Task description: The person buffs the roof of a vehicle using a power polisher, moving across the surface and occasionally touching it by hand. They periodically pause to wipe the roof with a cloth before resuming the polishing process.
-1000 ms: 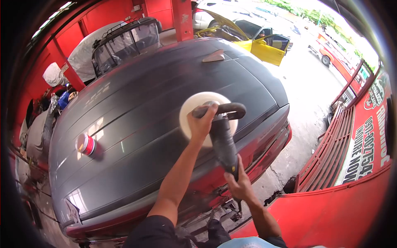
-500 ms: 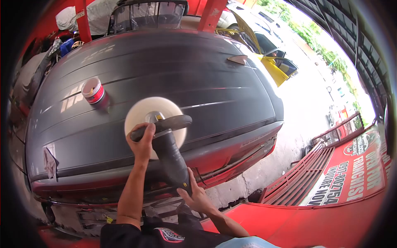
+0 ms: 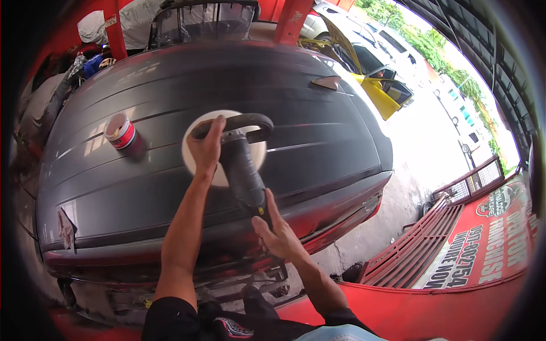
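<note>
A dark car polisher (image 3: 242, 170) lies with its round white pad (image 3: 193, 156) against the grey car roof (image 3: 307, 102). My left hand (image 3: 207, 149) is wrapped round the left side of its looped front handle. Toward the near end, my right hand (image 3: 280, 234) grips the rear of the polisher's body, thumb and fingers on either side. Part of the pad is hidden under the polisher and my left hand. To the left on the roof stands an open tub (image 3: 120, 132) with a red label.
A crumpled cloth (image 3: 66, 229) lies at the roof's near left corner. A fin antenna (image 3: 326, 83) sticks up at the far right. Beyond are a red post (image 3: 293, 21) and a yellow car (image 3: 382, 96) with its door open. A red sign (image 3: 495, 227) stands at right.
Both hands have pushed the polisher farther across the roof and slightly right. The tub appears slightly left and lower in view. My right hand now closes more around the polisher's rear.
</note>
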A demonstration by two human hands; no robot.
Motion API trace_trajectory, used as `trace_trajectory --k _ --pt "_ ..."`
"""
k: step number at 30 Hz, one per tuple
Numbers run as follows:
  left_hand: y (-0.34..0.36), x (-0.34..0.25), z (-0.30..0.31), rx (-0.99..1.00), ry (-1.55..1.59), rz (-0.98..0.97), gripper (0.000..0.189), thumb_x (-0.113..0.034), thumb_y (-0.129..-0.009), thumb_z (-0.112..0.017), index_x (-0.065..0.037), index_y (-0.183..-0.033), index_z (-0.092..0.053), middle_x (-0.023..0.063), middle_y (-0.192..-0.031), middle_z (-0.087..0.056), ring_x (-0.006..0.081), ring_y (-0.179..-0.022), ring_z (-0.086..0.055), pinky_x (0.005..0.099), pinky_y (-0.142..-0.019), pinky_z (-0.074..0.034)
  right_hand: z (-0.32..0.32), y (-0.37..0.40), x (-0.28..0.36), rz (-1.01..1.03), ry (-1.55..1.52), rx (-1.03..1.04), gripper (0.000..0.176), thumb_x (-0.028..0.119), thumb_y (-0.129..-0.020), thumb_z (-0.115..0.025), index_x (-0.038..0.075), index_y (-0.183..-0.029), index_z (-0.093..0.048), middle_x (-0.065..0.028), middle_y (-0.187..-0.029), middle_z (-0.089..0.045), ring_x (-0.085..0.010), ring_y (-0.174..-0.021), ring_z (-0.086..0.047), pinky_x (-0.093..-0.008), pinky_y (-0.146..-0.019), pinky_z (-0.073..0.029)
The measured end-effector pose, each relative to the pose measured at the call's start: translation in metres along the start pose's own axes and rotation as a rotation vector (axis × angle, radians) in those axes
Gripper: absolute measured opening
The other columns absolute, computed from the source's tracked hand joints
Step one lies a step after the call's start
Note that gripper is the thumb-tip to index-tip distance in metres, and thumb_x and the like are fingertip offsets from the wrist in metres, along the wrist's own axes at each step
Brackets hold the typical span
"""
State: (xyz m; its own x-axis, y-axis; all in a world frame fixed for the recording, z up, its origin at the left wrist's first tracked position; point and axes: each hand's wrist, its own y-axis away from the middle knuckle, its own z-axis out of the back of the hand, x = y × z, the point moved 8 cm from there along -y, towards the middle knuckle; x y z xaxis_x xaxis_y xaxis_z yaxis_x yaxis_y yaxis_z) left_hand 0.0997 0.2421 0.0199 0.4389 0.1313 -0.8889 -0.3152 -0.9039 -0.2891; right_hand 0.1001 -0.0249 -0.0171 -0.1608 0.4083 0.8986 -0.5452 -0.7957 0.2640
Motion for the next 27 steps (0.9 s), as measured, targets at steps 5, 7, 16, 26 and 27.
trace_trajectory --k 5,7,16,26,27 --pt "0.019 0.049 -0.151 0.156 0.077 0.075 0.027 -0.023 -0.084 -0.078 0.002 -0.077 -0.074 0.0013 -0.068 -0.068 0.0094 -0.062 -0.062 0.0262 -0.061 -0.048 0.110 0.000 -0.045 -0.102 -0.170 -0.210 0.077 0.027 -0.103 -0.054 0.015 -0.161 -0.006 -0.0070 -0.092 -0.063 -0.0141 -0.070 -0.058 -0.0281 -0.068 -0.050" --pt "0.027 0.066 -0.206 0.279 0.044 0.113 0.033 -0.027 -0.084 -0.078 0.003 -0.071 -0.072 0.0004 -0.061 -0.064 0.0086 -0.057 -0.058 0.0277 -0.056 -0.046 0.150 -0.002 -0.064 -0.121 -0.150 -0.288 0.075 0.027 -0.103 -0.053 0.012 -0.161 -0.008 -0.0086 -0.099 -0.064 -0.0151 -0.078 -0.059 -0.0284 -0.074 -0.050" --pt "0.040 0.126 -0.379 0.398 0.148 -0.161 0.036 -0.037 -0.075 -0.077 -0.001 -0.071 -0.072 0.0085 -0.061 -0.068 0.0186 -0.059 -0.068 0.0369 -0.062 -0.052 0.291 -0.024 -0.137 -0.064 -0.249 -0.531 0.072 0.030 -0.103 -0.055 0.009 -0.160 -0.017 -0.0114 -0.115 -0.063 -0.0152 -0.090 -0.062 -0.0282 -0.079 -0.052" --pt "-0.065 0.144 -0.322 0.321 0.179 -0.292 0.025 -0.022 -0.081 -0.074 0.003 -0.081 -0.073 -0.0008 -0.069 -0.067 0.0093 -0.065 -0.060 0.0308 -0.063 -0.050 0.259 -0.104 -0.066 -0.072 -0.206 -0.304 0.070 0.040 -0.102 -0.054 0.030 -0.160 -0.015 -0.0052 -0.068 -0.054 -0.0135 -0.043 -0.053 -0.0282 -0.036 -0.045" --pt "-0.064 0.107 -0.288 0.272 0.124 -0.160 0.022 -0.019 -0.082 -0.074 0.002 -0.077 -0.072 -0.0023 -0.069 -0.066 0.0068 -0.065 -0.058 0.0290 -0.060 -0.048 0.246 -0.111 -0.057 -0.076 -0.214 -0.284 0.071 0.039 -0.102 -0.055 0.031 -0.160 -0.016 -0.0050 -0.069 -0.054 -0.0129 -0.045 -0.053 -0.0284 -0.038 -0.045"
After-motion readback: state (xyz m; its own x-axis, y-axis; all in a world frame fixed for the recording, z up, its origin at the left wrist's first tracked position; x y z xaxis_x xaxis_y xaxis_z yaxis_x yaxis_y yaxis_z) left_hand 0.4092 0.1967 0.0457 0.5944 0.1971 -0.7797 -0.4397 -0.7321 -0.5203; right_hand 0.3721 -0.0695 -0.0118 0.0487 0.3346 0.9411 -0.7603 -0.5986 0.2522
